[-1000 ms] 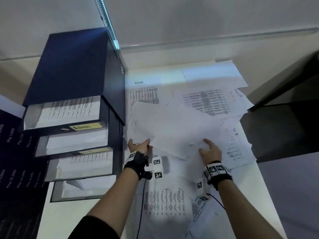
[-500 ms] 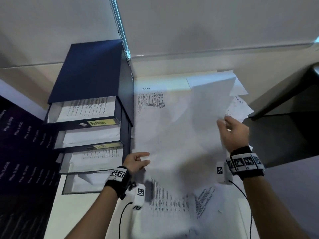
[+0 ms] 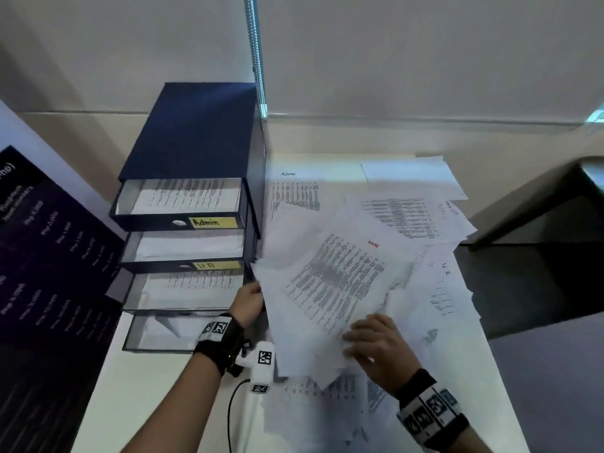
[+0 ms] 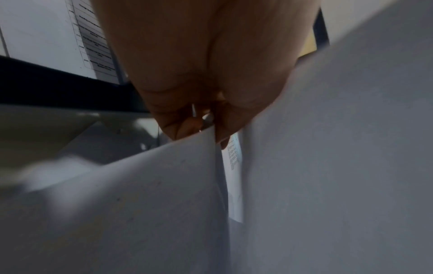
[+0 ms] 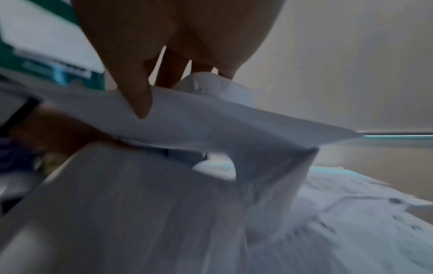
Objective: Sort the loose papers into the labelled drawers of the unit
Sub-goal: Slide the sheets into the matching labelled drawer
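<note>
A dark blue drawer unit (image 3: 196, 135) stands at the table's left with several drawers pulled out. The top one carries a yellow "Admin" label (image 3: 212, 222), the second an "HR" label (image 3: 212, 265). Loose printed papers (image 3: 402, 214) cover the white table. A printed sheet (image 3: 333, 282), with other sheets under it, is held tilted above the pile. My left hand (image 3: 250, 300) pinches its left edge beside the third drawer (image 3: 183, 289); the left wrist view shows this left hand (image 4: 206, 126) with the paper edge between thumb and fingers. My right hand (image 3: 369, 338) grips the near corner, its thumb (image 5: 140, 103) on top.
A dark printed board (image 3: 49, 256) leans at the left of the unit. Dark furniture (image 3: 539, 223) stands off the table's right edge. A blind chain (image 3: 256, 53) hangs down the wall behind the unit. Bare table (image 3: 147, 387) lies in front of the lowest drawer (image 3: 160, 335).
Both hands were on the pile, then the right hand lifted a sheet high. That sheet has come down turned printed side up, held by both hands beside the drawers.
</note>
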A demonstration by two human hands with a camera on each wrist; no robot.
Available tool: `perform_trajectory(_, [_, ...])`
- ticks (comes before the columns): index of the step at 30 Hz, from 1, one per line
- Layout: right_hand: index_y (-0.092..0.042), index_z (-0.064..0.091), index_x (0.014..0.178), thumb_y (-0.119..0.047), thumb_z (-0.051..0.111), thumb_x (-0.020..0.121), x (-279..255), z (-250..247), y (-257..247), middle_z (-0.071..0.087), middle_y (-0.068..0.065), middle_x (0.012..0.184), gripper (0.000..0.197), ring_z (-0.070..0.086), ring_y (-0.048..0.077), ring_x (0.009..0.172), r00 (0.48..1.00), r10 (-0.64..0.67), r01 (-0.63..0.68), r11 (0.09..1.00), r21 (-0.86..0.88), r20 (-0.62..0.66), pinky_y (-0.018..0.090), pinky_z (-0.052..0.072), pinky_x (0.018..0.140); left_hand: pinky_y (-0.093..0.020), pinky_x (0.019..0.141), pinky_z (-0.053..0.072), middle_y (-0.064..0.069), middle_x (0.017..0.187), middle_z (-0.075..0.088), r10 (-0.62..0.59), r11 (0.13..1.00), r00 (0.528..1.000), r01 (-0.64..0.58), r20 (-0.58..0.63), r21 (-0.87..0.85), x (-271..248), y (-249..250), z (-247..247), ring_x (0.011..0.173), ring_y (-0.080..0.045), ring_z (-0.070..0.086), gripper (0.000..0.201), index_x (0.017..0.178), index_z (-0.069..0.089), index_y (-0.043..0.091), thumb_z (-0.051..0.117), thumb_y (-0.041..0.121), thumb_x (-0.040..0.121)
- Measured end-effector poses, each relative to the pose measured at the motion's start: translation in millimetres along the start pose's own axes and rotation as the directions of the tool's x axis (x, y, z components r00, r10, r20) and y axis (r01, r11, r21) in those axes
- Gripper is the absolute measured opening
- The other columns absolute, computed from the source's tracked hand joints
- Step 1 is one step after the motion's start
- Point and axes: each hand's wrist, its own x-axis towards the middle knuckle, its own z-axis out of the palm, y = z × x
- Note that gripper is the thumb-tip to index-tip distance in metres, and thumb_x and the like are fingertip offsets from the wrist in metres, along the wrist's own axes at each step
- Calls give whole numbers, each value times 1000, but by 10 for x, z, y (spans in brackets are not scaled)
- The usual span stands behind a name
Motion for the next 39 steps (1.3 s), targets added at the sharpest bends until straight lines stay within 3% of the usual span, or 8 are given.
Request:
perform_trajectory(5, [-35,68,69,-24,80,70,-412,444,-105,68,-21,88,16,62,7,88,953,-48,66,997,-51,298,31,35,95,-37,110,41,1,120,71,-113,974,993,118,36,-191,-30,53,-15,118,-20,62,20,103,77,21,73,31,87])
perform_trajectory(12, [-35,73,72,-15,76,57,-390,444,136,68,-12,107,26,62,13,105,792,281,-187,957,-224,542,40,32,110,-6,80,46,8,106,70,314,944,944,-299,-102,141,-261,270,68,91,3,63,29,119,73,26,69,15,92])
perform_trajectory(16, [-33,72,84,-33,67,69,-427,166,337,64,0,116,16,59,23,109,846,525,-520,851,-77,91,52,46,96,-6,54,34,24,59,33,474,880,865,-458,-162,126,-390,552,33,46,-7,32,28,118,71,27,66,13,94])
perform_trajectory(20, [-14,49,138,-51,83,69,-529,-121,898,45,23,137,86,47,41,125,6,999,-980,14,200,-40,51,40,104,-4,75,44,14,84,55,483,875,856,-469,-181,119,-394,629,18,61,0,48,29,119,71,26,67,12,93])
perform_trajectory(22, [-9,38,146,-57,80,68,-475,-146,1012,49,23,140,101,48,38,128,-120,978,-942,-166,293,168,47,39,108,-5,75,46,6,93,67,435,900,887,-432,-156,58,-408,603,71,75,2,55,30,119,70,27,66,12,94])
perform_trajectory(27, [-4,61,121,-88,72,30,-137,14,1200,59,20,121,124,60,34,110,52,992,-960,17,281,119,43,52,95,-24,102,47,11,119,68,320,947,945,-317,-64,54,-316,490,232,112,0,62,34,120,70,32,67,13,93])
perform_trajectory(34, [-10,74,96,-49,78,73,321,50,1255,57,7,114,46,55,27,100,586,808,-791,585,-178,53,38,47,87,-27,109,43,11,130,64,233,958,972,-232,11,167,-171,301,336,123,-4,57,40,112,67,45,67,9,93])
perform_trajectory(39, [-9,59,59,-32,73,85,670,-207,1101,56,1,58,37,53,14,54,535,830,-832,487,264,155,21,37,48,-36,111,43,14,127,67,305,938,952,-307,36,162,-231,447,370,123,-3,58,39,115,70,46,68,14,92])
